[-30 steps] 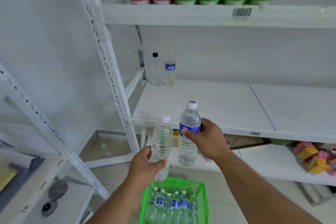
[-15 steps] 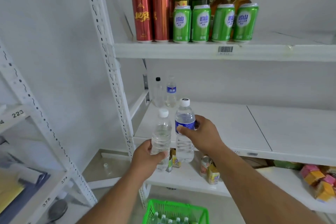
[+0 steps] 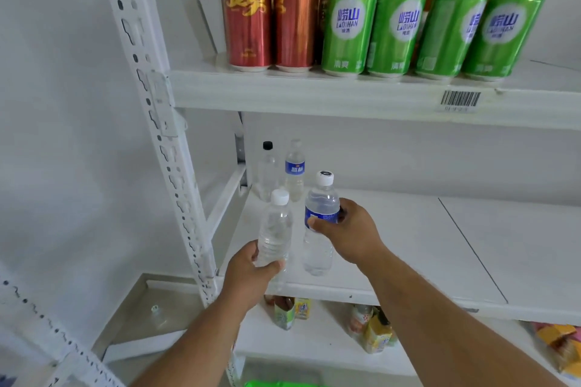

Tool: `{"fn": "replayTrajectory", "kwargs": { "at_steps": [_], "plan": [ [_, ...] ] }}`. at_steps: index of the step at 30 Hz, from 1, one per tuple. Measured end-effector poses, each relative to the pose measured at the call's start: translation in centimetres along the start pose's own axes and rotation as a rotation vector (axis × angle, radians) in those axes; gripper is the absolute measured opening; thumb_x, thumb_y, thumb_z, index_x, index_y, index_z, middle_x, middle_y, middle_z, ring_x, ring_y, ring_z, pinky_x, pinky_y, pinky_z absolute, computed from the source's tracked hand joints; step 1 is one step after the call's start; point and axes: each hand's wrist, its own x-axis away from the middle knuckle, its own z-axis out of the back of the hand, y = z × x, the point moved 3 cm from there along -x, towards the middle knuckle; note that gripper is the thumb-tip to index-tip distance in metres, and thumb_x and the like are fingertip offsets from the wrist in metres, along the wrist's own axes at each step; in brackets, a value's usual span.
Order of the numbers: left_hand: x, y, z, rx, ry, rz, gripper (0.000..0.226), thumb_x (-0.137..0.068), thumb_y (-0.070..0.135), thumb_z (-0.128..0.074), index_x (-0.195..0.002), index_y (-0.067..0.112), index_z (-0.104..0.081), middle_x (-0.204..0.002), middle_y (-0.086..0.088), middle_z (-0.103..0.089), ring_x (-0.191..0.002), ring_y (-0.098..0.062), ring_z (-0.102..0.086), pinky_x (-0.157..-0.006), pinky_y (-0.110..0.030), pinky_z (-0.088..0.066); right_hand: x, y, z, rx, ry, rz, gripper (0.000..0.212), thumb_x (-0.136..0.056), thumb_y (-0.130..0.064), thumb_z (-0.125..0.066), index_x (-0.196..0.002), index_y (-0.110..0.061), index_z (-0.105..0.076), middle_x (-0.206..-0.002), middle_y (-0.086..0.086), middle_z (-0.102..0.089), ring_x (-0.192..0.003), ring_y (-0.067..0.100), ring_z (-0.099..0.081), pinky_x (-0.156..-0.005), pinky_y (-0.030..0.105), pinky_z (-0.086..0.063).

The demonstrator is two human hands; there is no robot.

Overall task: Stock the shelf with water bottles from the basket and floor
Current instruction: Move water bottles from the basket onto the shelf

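Note:
My left hand grips a clear unlabelled water bottle with a white cap, held upright over the front left of the white middle shelf. My right hand grips a blue-labelled water bottle just to its right, also upright above the shelf. At the shelf's back left corner stand two bottles: a black-capped clear bottle and a blue-labelled bottle. Only a sliver of the green basket shows at the bottom edge.
Red cans and green cans line the upper shelf, with glass bottles behind. A perforated white upright stands left of the shelf. Small drink bottles and cartons sit on the lower shelf. A bottle lies on the floor at left.
Both hands rose and moved forward with their bottles, from above the basket to over the middle shelf. The view tilted up, so the basket dropped almost out of sight.

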Motion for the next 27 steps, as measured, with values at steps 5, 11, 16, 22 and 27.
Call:
{"fn": "replayTrajectory", "kwargs": {
  "at_steps": [5, 11, 16, 22, 27],
  "plan": [
    [-4.6, -0.7, -0.1, -0.043, 0.003, 0.01, 0.034, -0.077, 0.03, -0.08, -0.108, 0.03, -0.066, -0.1, 0.011, -0.07, -0.091, -0.004, -0.063, -0.073, -0.022, -0.049, -4.0, 0.4, -1.2, -0.027, 0.014, -0.037, 0.037, -0.075, -0.031, -0.083, -0.107, -0.027, -0.064, -0.097, -0.011, -0.069, -0.088, 0.011, -0.067, -0.075, 0.026, -0.053],
    [-9.3, -0.9, -1.0, -0.066, 0.016, 0.009, 0.043, -0.078, 0.031, -0.079, -0.118, 0.026, -0.064, -0.111, 0.008, -0.067, -0.101, -0.012, -0.062, -0.083, -0.025, -0.045, -8.3, 1.6, -2.4, -0.027, 0.008, -0.049, 0.034, -0.073, -0.031, -0.083, -0.104, -0.029, -0.069, -0.094, -0.012, -0.071, -0.086, 0.011, -0.068, -0.074, 0.026, -0.053],
    [-12.3, -0.2, -1.9, -0.035, 0.067, 0.011, 0.043, -0.079, 0.023, -0.079, -0.118, 0.023, -0.062, -0.106, 0.009, -0.061, -0.095, -0.007, -0.054, -0.083, -0.024, -0.039, -11.4, 2.6, -3.2, -0.064, -0.043, -0.066, 0.031, -0.074, -0.027, -0.083, -0.101, -0.03, -0.068, -0.094, -0.012, -0.07, -0.084, 0.008, -0.067, -0.07, 0.024, -0.053],
    [-17.1, -0.7, -2.5, -0.054, 0.087, -0.003, 0.039, -0.077, 0.024, -0.08, -0.113, 0.023, -0.066, -0.107, 0.007, -0.062, -0.101, -0.011, -0.055, -0.085, -0.026, -0.04, -15.9, 3.5, -4.9, -0.068, -0.064, -0.073, 0.025, -0.076, -0.023, -0.083, -0.093, -0.03, -0.065, -0.091, -0.009, -0.07, -0.086, 0.013, -0.067, -0.071, 0.022, -0.05],
    [-20.9, -2.2, -2.8, -0.064, 0.099, 0.013, 0.041, -0.073, 0.028, -0.081, -0.112, 0.024, -0.067, -0.112, 0.007, -0.066, -0.108, -0.012, -0.058, -0.089, -0.029, -0.045, -18.9, 4.3, -6.7, -0.044, -0.064, -0.082, 0.029, -0.078, -0.024, -0.083, -0.1, -0.022, -0.064, -0.094, -0.002, -0.069, -0.081, 0.012, -0.064, -0.068, 0.019, -0.049]
  ]
}}
